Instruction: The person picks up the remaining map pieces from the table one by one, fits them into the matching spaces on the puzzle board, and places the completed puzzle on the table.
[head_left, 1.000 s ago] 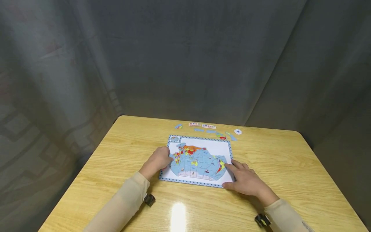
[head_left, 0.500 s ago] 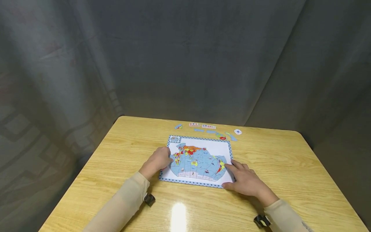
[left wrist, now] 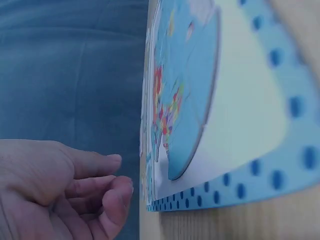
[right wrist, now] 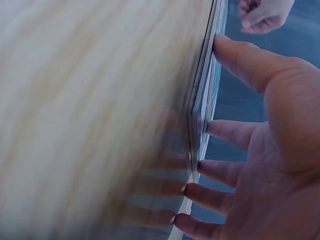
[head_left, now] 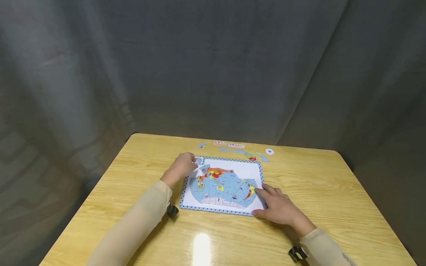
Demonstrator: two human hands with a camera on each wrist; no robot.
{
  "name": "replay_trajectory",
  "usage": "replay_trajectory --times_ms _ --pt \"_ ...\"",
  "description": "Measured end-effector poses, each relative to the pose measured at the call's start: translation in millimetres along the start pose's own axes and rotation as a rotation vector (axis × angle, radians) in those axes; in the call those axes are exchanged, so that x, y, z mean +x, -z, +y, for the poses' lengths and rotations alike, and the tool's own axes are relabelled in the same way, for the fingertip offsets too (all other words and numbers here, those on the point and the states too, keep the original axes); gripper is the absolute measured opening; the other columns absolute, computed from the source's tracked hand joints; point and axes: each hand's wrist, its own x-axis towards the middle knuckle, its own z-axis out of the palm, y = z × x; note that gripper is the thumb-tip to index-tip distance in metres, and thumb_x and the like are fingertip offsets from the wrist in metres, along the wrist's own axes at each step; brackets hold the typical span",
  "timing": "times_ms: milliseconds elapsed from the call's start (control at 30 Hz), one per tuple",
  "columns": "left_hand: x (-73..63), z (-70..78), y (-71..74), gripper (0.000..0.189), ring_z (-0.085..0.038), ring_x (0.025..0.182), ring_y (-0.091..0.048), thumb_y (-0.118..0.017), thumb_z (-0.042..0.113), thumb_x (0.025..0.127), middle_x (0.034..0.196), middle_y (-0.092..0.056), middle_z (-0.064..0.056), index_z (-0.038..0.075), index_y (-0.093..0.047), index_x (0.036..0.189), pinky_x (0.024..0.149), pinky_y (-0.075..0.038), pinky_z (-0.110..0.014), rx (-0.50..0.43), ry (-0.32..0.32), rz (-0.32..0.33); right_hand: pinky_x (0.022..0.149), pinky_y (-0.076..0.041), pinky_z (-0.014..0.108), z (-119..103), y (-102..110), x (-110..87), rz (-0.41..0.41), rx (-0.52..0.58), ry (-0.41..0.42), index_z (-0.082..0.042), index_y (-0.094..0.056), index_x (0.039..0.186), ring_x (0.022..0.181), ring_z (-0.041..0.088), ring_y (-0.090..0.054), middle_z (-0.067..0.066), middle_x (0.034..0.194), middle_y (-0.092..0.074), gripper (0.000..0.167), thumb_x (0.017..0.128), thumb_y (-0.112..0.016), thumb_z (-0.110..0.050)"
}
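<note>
A world map jigsaw puzzle (head_left: 229,188), blue with coloured countries, lies partly assembled on a white board (head_left: 191,199) with a blue dotted border. My left hand (head_left: 181,168) is raised over the board's upper left corner. In the left wrist view its fingers (left wrist: 117,197) are loosely bent, with nothing between them. Spread over the board's lower right corner, my right hand (head_left: 277,205) touches the edge with thumb and fingertips. Its fingers (right wrist: 215,197) look fairly straight in the right wrist view.
Behind the board lie several loose puzzle pieces (head_left: 239,151), two title strips (head_left: 236,145) and a compass piece (head_left: 269,151). The wooden table (head_left: 139,162) ends at a dark grey curtain (head_left: 213,74). Each wrist wears a black device (head_left: 172,211).
My left hand has left the board's left edge and moved up and away toward its upper left corner. The right hand stays at the lower right corner. The view has shifted slightly.
</note>
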Motion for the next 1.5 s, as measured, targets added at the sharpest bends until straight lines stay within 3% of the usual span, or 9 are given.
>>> replay_trajectory --times_ms 267,567,700,867,967,1167,1267,1500 --pt "38.3 3.5 -3.8 0.021 -0.025 0.090 -0.057 -0.065 0.016 0.093 0.110 -0.065 -0.015 0.000 -0.066 0.107 0.079 -0.050 -0.038 -0.058 -0.010 0.065 0.096 -0.034 0.066 1.9 -0.7 1.2 0.003 -0.008 -0.006 -0.014 -0.051 0.143 0.133 0.043 -0.035 0.018 0.152 -0.035 0.084 0.077 -0.072 -0.062" --pt "77.0 0.7 -13.3 0.022 -0.026 0.092 -0.058 -0.063 0.014 0.094 0.112 -0.065 -0.015 0.000 -0.066 0.111 0.083 -0.051 -0.041 -0.070 -0.018 0.091 0.098 -0.031 0.067 -1.2 -1.2 0.0 -0.008 0.000 -0.023 -0.015 -0.050 0.144 0.134 0.042 -0.034 0.017 0.153 -0.034 0.085 0.077 -0.073 -0.062" --pt "89.5 -4.2 -14.7 0.024 -0.025 0.088 -0.057 -0.063 0.017 0.094 0.105 -0.063 -0.012 -0.001 -0.065 0.110 0.077 -0.050 -0.039 -0.056 -0.004 0.094 0.098 -0.031 0.066 -2.5 -1.9 -0.8 -0.007 -0.012 -0.018 -0.015 -0.050 0.143 0.134 0.041 -0.035 0.016 0.153 -0.034 0.084 0.077 -0.073 -0.062" --pt "96.9 -4.8 -15.2 0.020 -0.022 0.074 -0.049 -0.064 0.021 0.094 0.082 -0.052 -0.006 0.001 -0.063 0.091 0.063 -0.042 -0.034 0.002 0.021 0.095 0.098 -0.032 0.065 -3.9 -2.4 -2.4 -0.009 -0.015 -0.020 -0.016 -0.050 0.144 0.134 0.040 -0.035 0.015 0.153 -0.034 0.085 0.077 -0.072 -0.063" --pt "97.9 -2.4 -16.2 0.026 -0.026 0.081 -0.049 -0.066 0.024 0.094 0.082 -0.050 -0.008 0.003 -0.059 0.081 0.068 -0.042 -0.038 0.052 0.029 0.096 0.098 -0.032 0.064 -5.1 -1.9 -3.9 -0.017 -0.010 -0.024 -0.016 -0.049 0.145 0.134 0.040 -0.034 0.015 0.153 -0.034 0.086 0.077 -0.072 -0.063" --pt "97.9 4.2 -20.7 0.029 -0.036 0.113 -0.043 -0.064 0.029 0.095 0.122 -0.048 -0.020 0.001 -0.066 0.097 0.089 -0.045 -0.048 0.085 0.086 0.084 0.098 -0.031 0.063 -6.4 -0.1 -6.3 -0.014 -0.011 -0.023 -0.016 -0.049 0.144 0.134 0.039 -0.034 0.015 0.154 -0.033 0.085 0.077 -0.072 -0.063" --pt "98.7 4.7 -21.6 0.033 -0.036 0.114 -0.042 -0.062 0.030 0.096 0.125 -0.046 -0.020 -0.001 -0.067 0.106 0.090 -0.045 -0.049 0.070 0.118 0.094 0.098 -0.032 0.063 -6.6 0.1 -6.9 -0.010 -0.019 -0.018 -0.017 -0.049 0.144 0.134 0.038 -0.035 0.014 0.153 -0.034 0.084 0.077 -0.072 -0.063" --pt "99.9 0.4 -18.7 0.033 -0.036 0.111 -0.043 -0.063 0.028 0.095 0.120 -0.049 -0.020 -0.003 -0.066 0.107 0.089 -0.045 -0.048 0.029 0.164 0.108 0.100 -0.031 0.064 -7.8 0.0 -7.0 -0.016 -0.017 -0.020 -0.017 -0.050 0.144 0.134 0.039 -0.034 0.013 0.154 -0.034 0.084 0.077 -0.072 -0.063"
